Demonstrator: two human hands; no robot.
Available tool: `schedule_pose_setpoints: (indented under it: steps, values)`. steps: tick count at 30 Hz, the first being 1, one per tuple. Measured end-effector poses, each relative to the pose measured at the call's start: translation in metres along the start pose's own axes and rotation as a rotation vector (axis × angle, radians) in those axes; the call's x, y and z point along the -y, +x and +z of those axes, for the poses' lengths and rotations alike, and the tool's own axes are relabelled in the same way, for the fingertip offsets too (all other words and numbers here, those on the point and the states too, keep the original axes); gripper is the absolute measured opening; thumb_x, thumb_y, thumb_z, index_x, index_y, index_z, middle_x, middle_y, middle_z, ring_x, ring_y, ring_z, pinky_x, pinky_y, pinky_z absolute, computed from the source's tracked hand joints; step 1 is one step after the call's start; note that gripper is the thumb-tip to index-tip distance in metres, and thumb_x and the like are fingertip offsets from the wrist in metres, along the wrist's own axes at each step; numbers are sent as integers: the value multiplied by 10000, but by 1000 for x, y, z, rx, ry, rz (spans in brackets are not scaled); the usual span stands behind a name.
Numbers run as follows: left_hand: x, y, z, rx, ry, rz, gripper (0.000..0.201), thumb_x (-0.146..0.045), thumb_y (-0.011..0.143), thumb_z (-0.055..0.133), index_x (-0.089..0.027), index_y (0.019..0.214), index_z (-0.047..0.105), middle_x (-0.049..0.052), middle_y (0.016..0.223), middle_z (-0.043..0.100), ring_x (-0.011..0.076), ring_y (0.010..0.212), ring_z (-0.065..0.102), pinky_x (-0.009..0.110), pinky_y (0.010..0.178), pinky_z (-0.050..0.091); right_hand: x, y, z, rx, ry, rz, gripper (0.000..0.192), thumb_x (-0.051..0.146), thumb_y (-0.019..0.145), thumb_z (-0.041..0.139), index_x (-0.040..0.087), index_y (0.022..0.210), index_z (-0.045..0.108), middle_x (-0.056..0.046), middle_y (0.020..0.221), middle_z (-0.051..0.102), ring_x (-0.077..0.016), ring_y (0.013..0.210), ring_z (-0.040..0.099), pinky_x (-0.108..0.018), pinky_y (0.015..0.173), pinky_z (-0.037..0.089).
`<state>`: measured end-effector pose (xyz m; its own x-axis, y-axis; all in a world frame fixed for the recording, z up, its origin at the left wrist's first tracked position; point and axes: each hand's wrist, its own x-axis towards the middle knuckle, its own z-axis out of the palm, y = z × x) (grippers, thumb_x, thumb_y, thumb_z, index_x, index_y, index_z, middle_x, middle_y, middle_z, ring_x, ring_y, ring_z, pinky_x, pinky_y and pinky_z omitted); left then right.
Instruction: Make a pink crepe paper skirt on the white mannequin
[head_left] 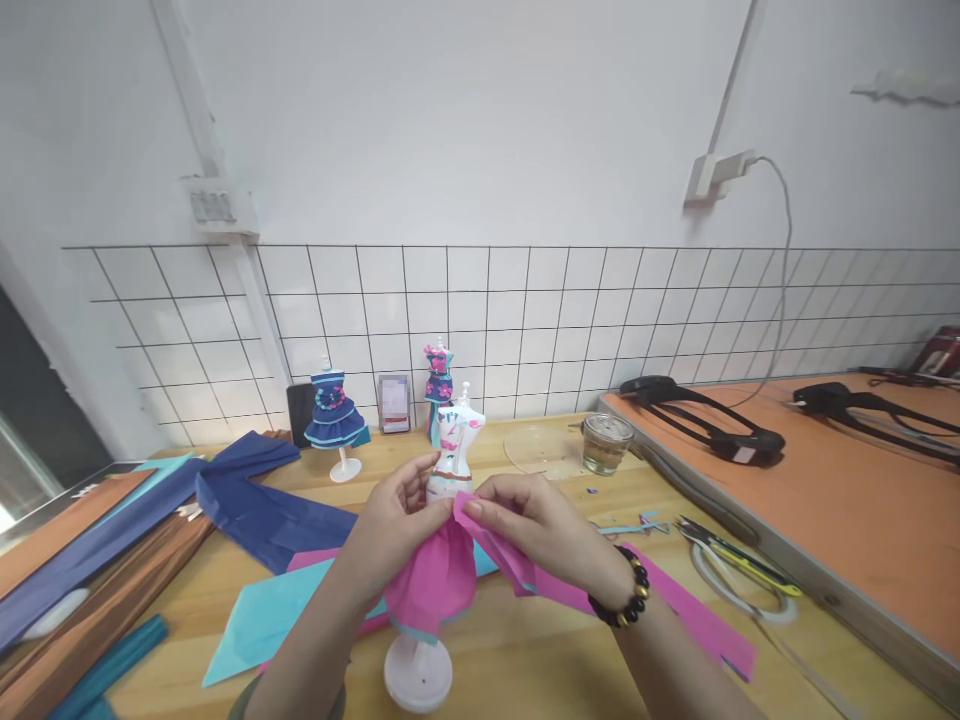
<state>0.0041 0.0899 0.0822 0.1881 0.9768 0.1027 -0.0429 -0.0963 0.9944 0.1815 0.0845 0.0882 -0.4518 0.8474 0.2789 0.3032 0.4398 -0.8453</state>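
In the middle stands a small white dress-form mannequin (454,440) on a round white base (418,676), tilted a little. Pink fabric (435,575) with a light-blue hem wraps round its lower part like a skirt. My left hand (409,510) grips the skirt's top edge against the mannequin's waist, thumb in front. Pinched between thumb and fingers of my right hand (529,515) is a loose end of the same pink fabric, at the waist's right side. Beneath my hands lie turquoise fabric (274,615) and a pink strip (705,620).
Two dressed mannequins, one in a navy dress (334,415) and one in a patterned outfit (439,375), stand behind. A phone (394,403) leans at the wall. At right are a glass jar (606,442), scissors (701,535), a yellow cutter (757,572) and tape (720,590). Navy cloth (277,510) lies left.
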Motion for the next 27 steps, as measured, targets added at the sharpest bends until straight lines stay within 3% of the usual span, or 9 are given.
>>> schedule_pose_setpoints:
  steps: [5, 27]
  values:
    - [-3, -2, 0, 12, 4, 2, 552, -241, 728, 673, -146, 1236, 481, 116, 1193, 625, 228, 1091, 589, 317, 907, 472, -1, 0, 1, -36, -43, 31, 399, 480, 872, 485, 161, 634, 517, 47, 555, 412, -85, 528, 371, -205, 487, 297]
    - [-3, -4, 3, 20, 48, 16, 632, -256, 729, 676, -126, 1303, 446, 137, 1232, 601, 261, 1139, 554, 379, 958, 441, -2, 1, 2, -55, -124, 16, 449, 513, 876, 455, 173, 583, 449, 57, 505, 381, -80, 491, 346, -211, 462, 278]
